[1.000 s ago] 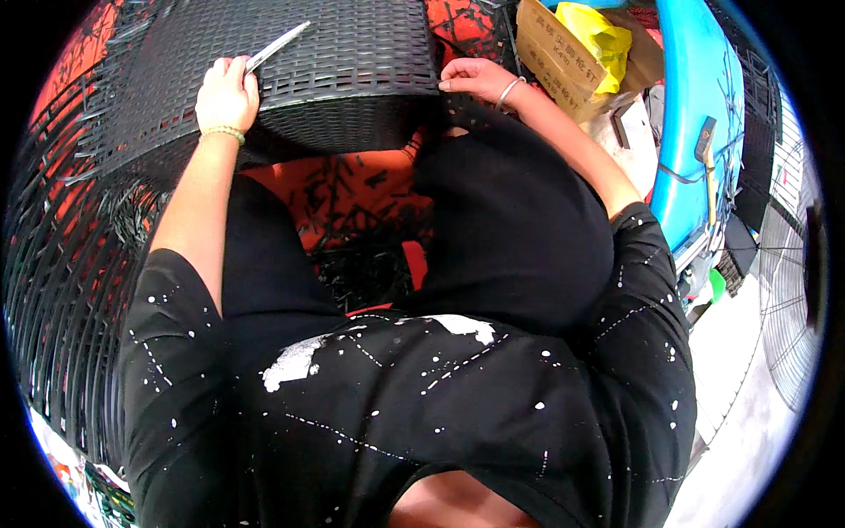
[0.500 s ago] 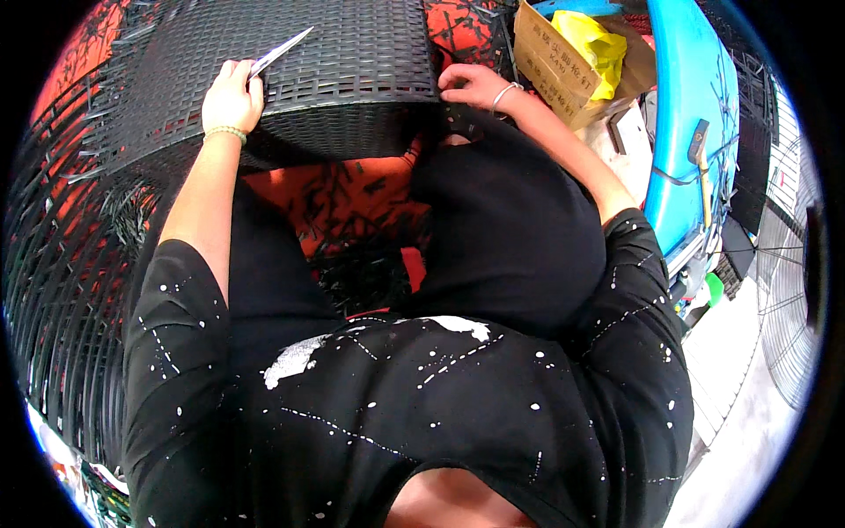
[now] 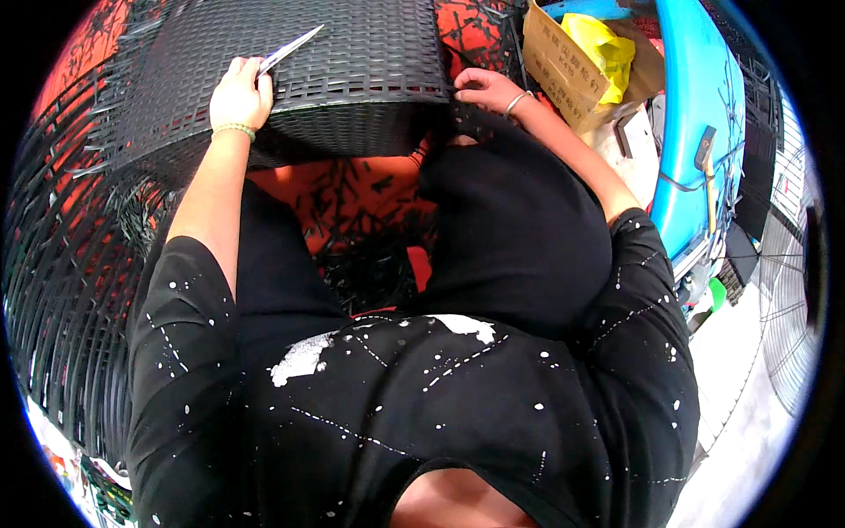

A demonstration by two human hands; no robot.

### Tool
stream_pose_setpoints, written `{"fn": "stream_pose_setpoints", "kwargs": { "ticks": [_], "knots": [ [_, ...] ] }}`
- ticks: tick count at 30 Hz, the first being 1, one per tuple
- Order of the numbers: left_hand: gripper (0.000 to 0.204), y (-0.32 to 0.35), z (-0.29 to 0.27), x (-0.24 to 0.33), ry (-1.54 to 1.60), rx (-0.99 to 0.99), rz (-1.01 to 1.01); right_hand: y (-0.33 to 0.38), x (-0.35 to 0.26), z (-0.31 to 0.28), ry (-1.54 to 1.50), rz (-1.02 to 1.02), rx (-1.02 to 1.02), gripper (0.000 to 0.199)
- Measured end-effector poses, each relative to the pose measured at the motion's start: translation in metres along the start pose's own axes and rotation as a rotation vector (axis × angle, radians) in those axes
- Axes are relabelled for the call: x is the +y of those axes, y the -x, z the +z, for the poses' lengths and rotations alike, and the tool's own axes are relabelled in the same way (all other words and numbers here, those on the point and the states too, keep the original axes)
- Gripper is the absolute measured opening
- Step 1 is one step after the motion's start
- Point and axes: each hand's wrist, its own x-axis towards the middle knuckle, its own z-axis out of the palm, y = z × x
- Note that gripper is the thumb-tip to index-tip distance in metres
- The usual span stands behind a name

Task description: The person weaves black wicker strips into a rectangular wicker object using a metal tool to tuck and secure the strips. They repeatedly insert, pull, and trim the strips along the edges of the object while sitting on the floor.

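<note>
A black woven wicker piece (image 3: 352,62), with loose strand ends on its left side, lies across the top of the view before my knees. My left hand (image 3: 240,95) rests at its front edge, closed round a slim pointed metal blade (image 3: 295,48) that points up and right over the weave. The handle is hidden in my fingers. At the right front corner of the wicker piece is my right hand (image 3: 488,90), its fingers curled in by the edge. What they may grip there is too small to make out.
Rows of bent black strands (image 3: 70,290) fill the left side. At the right stand a cardboard box (image 3: 563,75) with a yellow bag (image 3: 603,53), a blue tub (image 3: 682,114) and a hammer (image 3: 707,167) against its side. A fan guard (image 3: 783,308) stands farther right. Black offcuts litter the red floor covering (image 3: 370,194).
The whole scene has shifted slightly to the right in the view. Both hands keep nearly the same places on the wicker piece, and the blade is still in my left hand.
</note>
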Motion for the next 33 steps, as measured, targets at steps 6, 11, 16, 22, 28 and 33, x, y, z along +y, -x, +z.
{"fn": "stream_pose_setpoints", "kwargs": {
  "ticks": [6,11,16,22,28,33],
  "knots": [
    [0.023,0.0,0.002,0.002,0.002,-0.003,-0.02,0.002,-0.032,0.005,-0.086,0.114,-0.053,0.018],
    [0.023,-0.001,0.003,0.0,-0.009,-0.001,-0.013,-0.004,-0.014,0.003,-0.209,0.112,-0.055,0.02],
    [0.023,0.0,-0.004,0.003,0.001,-0.03,-0.031,0.004,0.012,-0.008,-0.268,0.149,0.084,0.021],
    [0.021,-0.002,0.003,0.0,-0.002,0.032,-0.001,0.008,-0.014,-0.004,-0.207,0.144,0.102,0.025],
    [0.021,0.0,0.003,0.002,-0.016,0.023,-0.02,-0.001,-0.008,0.0,-0.09,0.181,0.028,0.024],
    [0.022,-0.003,0.005,0.0,-0.027,0.02,-0.008,-0.007,0.0,-0.003,-0.056,0.13,-0.043,0.027]
  ]
}}
